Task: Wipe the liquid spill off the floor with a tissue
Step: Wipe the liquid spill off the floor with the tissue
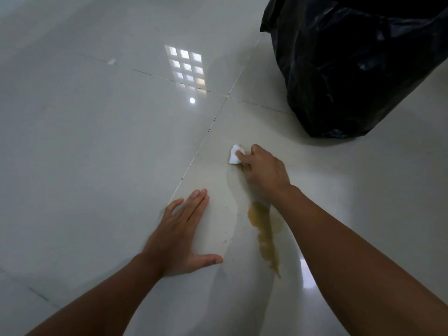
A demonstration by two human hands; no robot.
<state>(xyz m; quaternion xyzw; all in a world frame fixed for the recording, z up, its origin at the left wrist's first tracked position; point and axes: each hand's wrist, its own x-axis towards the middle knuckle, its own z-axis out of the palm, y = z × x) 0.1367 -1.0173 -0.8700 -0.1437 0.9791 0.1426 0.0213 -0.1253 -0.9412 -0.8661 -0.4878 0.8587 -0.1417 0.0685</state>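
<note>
A brown liquid spill [264, 235] runs in a long streak on the pale tiled floor [97, 141], partly under my right forearm. My right hand [263, 174] presses a small folded white tissue [234, 155] onto the floor at the far end of the streak; the tissue's edge is stained brown. My left hand [180, 235] lies flat on the floor to the left of the spill, fingers spread, holding nothing. A faint wet smear curves between the two hands.
A large black plastic rubbish bag [358, 64] stands on the floor at the back right, a short way beyond the tissue. Dark grout lines [206, 134] cross the glossy tiles, which reflect a window grid.
</note>
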